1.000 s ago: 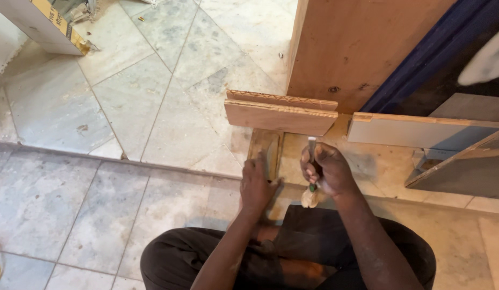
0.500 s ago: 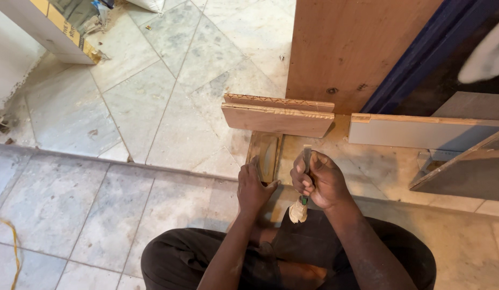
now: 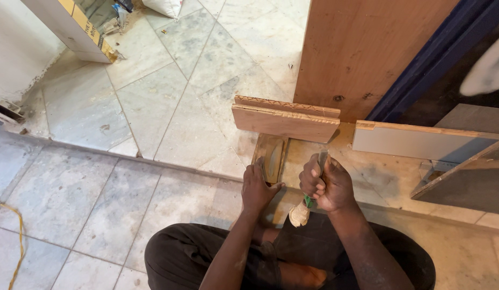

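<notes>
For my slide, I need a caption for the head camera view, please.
Seated on a marble floor, left hand steadies a small wood piece; right hand grips a chisel.

Two hands are in view: one left hand (image 3: 257, 188) and one right hand (image 3: 327, 185). One chisel (image 3: 314, 180) with one pale handle end is in the right hand. One small wooden block (image 3: 270, 158) lies on the floor under the left hand. Two flat plywood offcuts (image 3: 284, 121) are stacked just beyond it. One large upright plywood panel (image 3: 367, 48) stands behind them. One grey-faced board (image 3: 421, 144) lies to the right. One yellow cable (image 3: 16, 247) runs along the left edge. One white sack (image 3: 162, 6) sits at the top.
</notes>
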